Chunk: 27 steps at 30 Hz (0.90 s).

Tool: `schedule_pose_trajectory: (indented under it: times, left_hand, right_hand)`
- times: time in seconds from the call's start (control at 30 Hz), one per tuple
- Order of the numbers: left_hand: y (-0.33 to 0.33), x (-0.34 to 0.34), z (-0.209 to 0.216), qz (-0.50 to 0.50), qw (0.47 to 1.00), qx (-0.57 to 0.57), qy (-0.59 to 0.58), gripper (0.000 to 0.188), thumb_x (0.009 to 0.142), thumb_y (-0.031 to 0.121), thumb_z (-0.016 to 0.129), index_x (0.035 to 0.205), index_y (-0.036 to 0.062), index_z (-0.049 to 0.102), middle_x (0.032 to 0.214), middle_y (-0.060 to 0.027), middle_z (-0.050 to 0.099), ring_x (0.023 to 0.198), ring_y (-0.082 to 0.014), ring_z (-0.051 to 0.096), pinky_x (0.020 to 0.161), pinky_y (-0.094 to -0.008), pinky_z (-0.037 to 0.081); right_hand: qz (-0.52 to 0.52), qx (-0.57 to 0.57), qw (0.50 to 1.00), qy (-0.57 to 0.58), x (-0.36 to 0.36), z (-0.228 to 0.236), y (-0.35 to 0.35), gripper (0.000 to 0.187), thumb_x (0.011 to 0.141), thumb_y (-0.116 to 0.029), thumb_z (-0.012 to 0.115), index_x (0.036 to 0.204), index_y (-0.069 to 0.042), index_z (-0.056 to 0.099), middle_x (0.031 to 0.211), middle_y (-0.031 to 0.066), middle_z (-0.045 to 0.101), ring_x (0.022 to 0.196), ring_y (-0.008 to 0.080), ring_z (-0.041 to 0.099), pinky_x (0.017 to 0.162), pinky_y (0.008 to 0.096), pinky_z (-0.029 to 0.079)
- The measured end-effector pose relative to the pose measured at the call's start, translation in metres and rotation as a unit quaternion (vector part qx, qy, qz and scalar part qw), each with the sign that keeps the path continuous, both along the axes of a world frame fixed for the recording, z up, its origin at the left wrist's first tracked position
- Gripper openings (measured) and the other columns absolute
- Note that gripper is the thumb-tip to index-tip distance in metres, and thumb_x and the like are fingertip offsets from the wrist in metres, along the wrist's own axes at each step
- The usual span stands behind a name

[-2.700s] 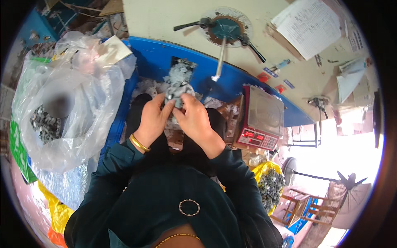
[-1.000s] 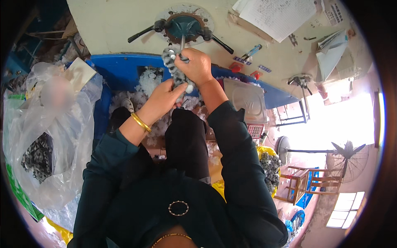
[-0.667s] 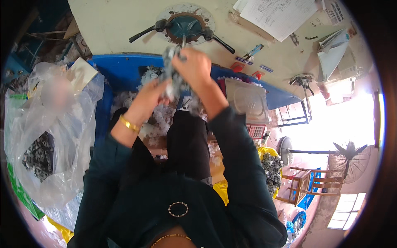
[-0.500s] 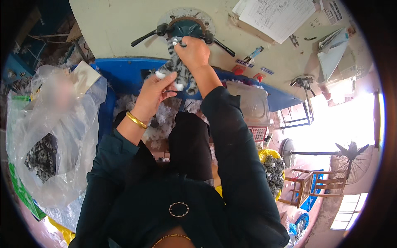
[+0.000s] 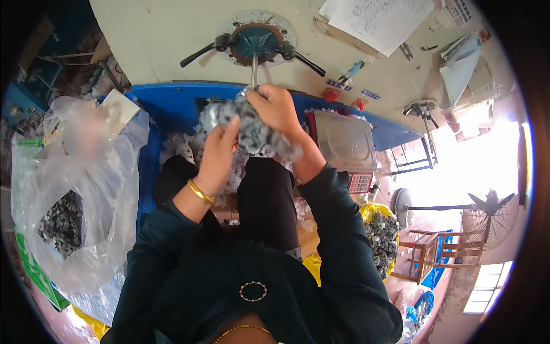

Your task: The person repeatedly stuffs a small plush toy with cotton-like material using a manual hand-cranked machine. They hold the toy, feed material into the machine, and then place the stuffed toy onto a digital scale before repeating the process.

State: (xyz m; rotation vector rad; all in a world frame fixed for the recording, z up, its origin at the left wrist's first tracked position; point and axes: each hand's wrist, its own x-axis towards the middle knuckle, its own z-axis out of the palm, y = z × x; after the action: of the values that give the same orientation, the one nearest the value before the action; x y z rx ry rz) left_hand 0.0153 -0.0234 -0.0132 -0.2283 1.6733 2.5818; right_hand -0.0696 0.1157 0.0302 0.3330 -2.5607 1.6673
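A patterned grey-and-black plush piece [image 5: 256,131] hangs between my hands, partly blurred, just below the end of a thin metal tube [image 5: 254,73]. Whether the tube's tip is still inside the plush is hidden. My right hand [image 5: 276,109] is closed around its upper end. With fingers closed at the plush's left side, my left hand [image 5: 219,150] touches it beside a tuft of white stuffing [image 5: 213,114]. The tube sticks out toward me from a dark green round fitting [image 5: 256,45] on the cream machine panel, which has black levers at both sides.
Below the panel runs a blue trough edge [image 5: 172,94], with loose white fluff [image 5: 232,178] around my legs. A clear plastic bag [image 5: 109,229] with plush pieces stands left. At right are a transparent-lidded box [image 5: 344,140], a yellow sack [image 5: 381,243] of plush pieces, a fan and wooden chairs.
Both hands have come down toward me with the plush, baring the metal tube that it covered before. The plush now swings to the lower right.
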Motion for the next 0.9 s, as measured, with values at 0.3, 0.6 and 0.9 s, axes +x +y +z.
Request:
schedule_pose_trajectory:
  times: [0.3,0.6,0.9]
  left_hand:
    - [0.011,-0.058,0.020,-0.044,0.998,0.046,-0.031,0.043,0.093,0.043,0.058,0.076,0.0034,0.055,0.062,0.0018,0.046,0.057,-0.0124,0.055,0.054,-0.0252,0.045]
    - [0.016,-0.003,-0.012,0.002,0.949,-0.298,0.103,0.047,0.090,0.039,0.064,0.074,-0.0017,0.046,0.077,-0.0198,0.057,0.061,-0.0288,0.061,0.055,-0.0360,0.045]
    - [0.006,0.024,0.014,0.088,0.848,-0.475,0.216,0.047,0.085,0.038,0.066,0.082,-0.0067,0.054,0.083,-0.0279,0.059,0.075,-0.0438,0.056,0.065,-0.0475,0.044]
  right_hand:
    - [-0.182,0.208,0.948,0.158,-0.083,0.004,-0.025,0.030,0.079,-0.029,0.069,0.073,-0.002,0.057,0.069,0.0206,0.060,0.071,0.0404,0.059,0.063,0.0473,0.046]
    - [-0.131,0.245,0.953,0.121,-0.017,0.010,-0.023,0.027,0.079,-0.029,0.066,0.081,-0.002,0.061,0.077,0.0201,0.064,0.076,0.0388,0.063,0.066,0.0475,0.048]
    - [-0.045,0.263,0.963,0.038,0.015,0.025,-0.017,0.027,0.080,-0.029,0.062,0.079,-0.001,0.064,0.081,0.0191,0.065,0.081,0.0403,0.062,0.068,0.0462,0.049]
